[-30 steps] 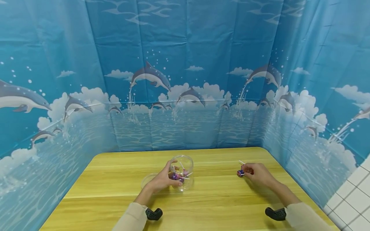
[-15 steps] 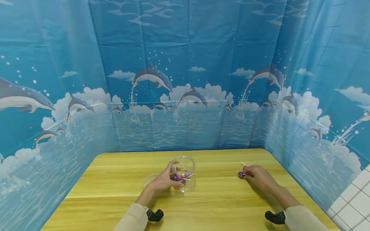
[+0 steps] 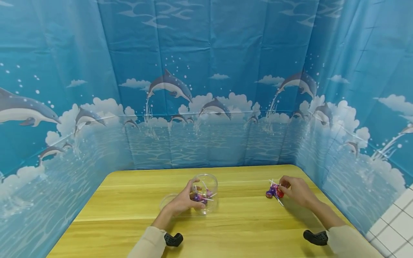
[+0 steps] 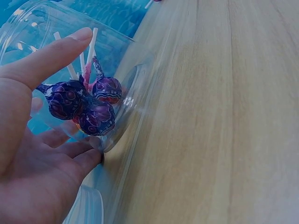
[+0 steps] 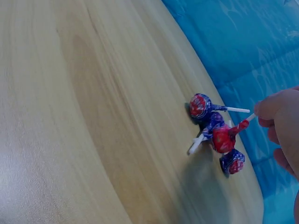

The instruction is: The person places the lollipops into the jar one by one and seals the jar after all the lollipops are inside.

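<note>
My left hand (image 3: 181,203) holds a clear plastic jar (image 3: 211,183) upright on the table, thumb and fingers round its side. Several wrapped lollipops (image 4: 97,119) with purple wrappers and white sticks lie inside it. Over at the right, my right hand (image 3: 298,191) pinches the white stick of a red-wrapped lollipop (image 5: 223,139) between thumb and fingertips. That red one is right among several purple-and-red lollipops (image 5: 201,106) in a small pile on the table; whether it touches them, I cannot tell.
A clear round lid (image 3: 165,201) lies on the wooden table (image 3: 238,222), left of the jar and partly behind my left forearm. A blue dolphin-print curtain (image 3: 206,143) hangs behind the table and along its sides.
My right hand has shifted slightly right and now pinches the red lollipop's stick, with more of the pile uncovered. The left hand keeps its hold on the jar.
</note>
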A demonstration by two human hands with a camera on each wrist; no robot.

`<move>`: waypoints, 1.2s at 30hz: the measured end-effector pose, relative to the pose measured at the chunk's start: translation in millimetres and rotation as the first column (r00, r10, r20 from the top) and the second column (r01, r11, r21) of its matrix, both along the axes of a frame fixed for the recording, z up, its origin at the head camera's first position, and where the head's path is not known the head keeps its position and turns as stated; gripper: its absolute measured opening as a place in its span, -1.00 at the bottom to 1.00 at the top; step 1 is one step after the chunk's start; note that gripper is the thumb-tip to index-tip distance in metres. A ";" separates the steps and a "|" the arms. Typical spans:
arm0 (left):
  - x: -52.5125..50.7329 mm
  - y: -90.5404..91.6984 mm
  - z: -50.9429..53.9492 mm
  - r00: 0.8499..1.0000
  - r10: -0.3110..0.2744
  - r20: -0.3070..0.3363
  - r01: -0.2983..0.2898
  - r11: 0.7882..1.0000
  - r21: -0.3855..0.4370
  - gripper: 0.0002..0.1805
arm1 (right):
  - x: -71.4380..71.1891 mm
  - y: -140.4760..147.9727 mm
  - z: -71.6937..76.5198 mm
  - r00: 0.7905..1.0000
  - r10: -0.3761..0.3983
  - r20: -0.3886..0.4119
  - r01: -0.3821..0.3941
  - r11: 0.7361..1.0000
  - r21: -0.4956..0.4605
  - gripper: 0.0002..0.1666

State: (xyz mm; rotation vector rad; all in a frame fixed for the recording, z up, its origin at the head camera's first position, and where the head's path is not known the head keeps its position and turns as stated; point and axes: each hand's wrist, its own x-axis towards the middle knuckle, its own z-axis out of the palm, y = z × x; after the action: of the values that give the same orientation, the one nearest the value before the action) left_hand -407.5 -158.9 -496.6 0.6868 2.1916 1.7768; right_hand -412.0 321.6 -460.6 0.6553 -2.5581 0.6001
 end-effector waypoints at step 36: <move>-2.7 -1.8 -0.9 1.000 0.028 0.009 -0.028 1.000 -0.003 0.10 | -17.6 -128.7 38.0 0.942 0.232 0.241 -0.031 0.778 -0.628 -0.81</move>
State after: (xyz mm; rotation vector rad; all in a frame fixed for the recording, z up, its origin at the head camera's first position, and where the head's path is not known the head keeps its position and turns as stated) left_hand -410.1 -160.6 -497.5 0.6494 2.2083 1.7868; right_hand -429.6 192.9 -422.6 0.5306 -2.3505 1.6185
